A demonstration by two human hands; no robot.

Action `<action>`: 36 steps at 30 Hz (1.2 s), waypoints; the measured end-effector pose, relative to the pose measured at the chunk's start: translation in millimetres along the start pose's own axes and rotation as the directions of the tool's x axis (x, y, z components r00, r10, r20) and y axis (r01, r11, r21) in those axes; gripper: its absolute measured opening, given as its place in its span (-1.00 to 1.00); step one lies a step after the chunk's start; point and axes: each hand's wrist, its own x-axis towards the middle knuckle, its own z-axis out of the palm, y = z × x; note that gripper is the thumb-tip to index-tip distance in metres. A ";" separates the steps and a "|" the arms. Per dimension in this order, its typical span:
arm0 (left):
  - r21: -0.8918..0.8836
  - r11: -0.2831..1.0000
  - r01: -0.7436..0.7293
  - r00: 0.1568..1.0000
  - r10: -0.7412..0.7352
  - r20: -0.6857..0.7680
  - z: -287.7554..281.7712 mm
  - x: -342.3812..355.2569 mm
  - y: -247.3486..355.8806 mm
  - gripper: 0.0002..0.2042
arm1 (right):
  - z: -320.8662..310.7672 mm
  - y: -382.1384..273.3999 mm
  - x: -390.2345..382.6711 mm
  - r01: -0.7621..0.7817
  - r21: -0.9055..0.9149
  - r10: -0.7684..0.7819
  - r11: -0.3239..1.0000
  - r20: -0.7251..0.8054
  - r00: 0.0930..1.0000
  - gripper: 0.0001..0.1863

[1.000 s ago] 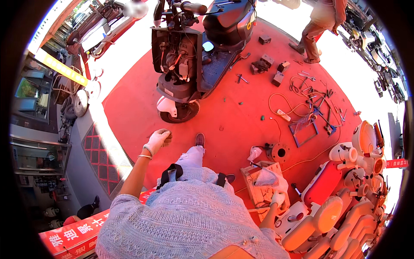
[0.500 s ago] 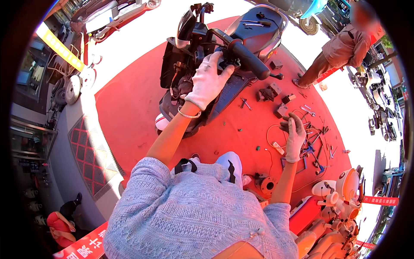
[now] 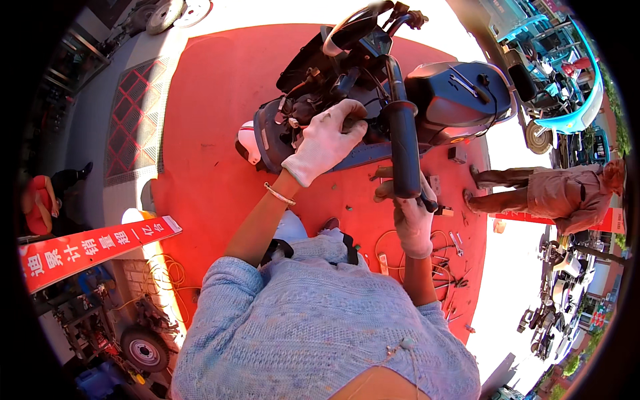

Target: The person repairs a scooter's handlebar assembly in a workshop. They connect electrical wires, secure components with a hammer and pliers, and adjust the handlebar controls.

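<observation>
A dark electric scooter point(image 3: 337, 143) stands ahead with its front panel off and wiring exposed. My left hand point(image 3: 327, 143), in a whitish work glove, is at the handlebar's inner end. Its fingers are curled in toward the thumb beside dark cables, and what they hold is hidden. The black handlebar grip point(image 3: 403, 150) points down toward me. My right hand point(image 3: 413, 227), gloved and soiled at the fingertips, is raised at the end of that grip. Its fingers and thumb are apart on either side, partly covered by the grip and the brake lever point(image 3: 427, 200).
Wrenches point(image 3: 463, 83) lie on the scooter's seat point(image 3: 437, 100). Scattered tools point(image 3: 450, 267) and a cable lie on the red mat point(image 3: 207, 120) at right. A person point(image 3: 553, 193) stands at far right; another sits at far left. A red banner board point(image 3: 100, 250) is at left.
My view has turned to the right. My right hand has come up from above the floor tools to the handlebar grip. The left hand's fingers have curled in more.
</observation>
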 end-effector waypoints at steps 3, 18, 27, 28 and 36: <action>-0.026 0.982 -0.187 0.982 0.187 -0.020 1.5 -2.9 -2.1 -0.63 | -4.2 -2.8 2.7 0.103 -0.294 -0.160 0.950 -0.178 0.971 -0.60; -0.005 0.993 -0.120 0.992 0.120 0.026 -62.6 14.9 -23.8 -0.66 | 115.6 28.8 12.3 0.419 -0.888 -0.640 0.188 0.212 0.738 -0.62; 0.004 0.969 0.249 0.796 -0.206 0.569 -90.2 58.2 16.0 -0.42 | 147.1 -19.8 43.3 0.442 -0.872 -0.290 -0.212 0.488 0.824 -0.65; -0.038 0.950 0.310 0.743 -0.217 0.634 -90.6 61.6 19.3 -0.42 | 147.6 -18.9 43.9 0.451 -0.868 -0.282 -0.207 0.495 0.822 -0.63; -0.763 0.240 0.600 0.783 0.024 0.622 -61.1 53.3 14.1 -0.64 | 132.3 -28.7 38.7 0.569 -0.821 -0.375 0.045 0.514 0.772 -0.45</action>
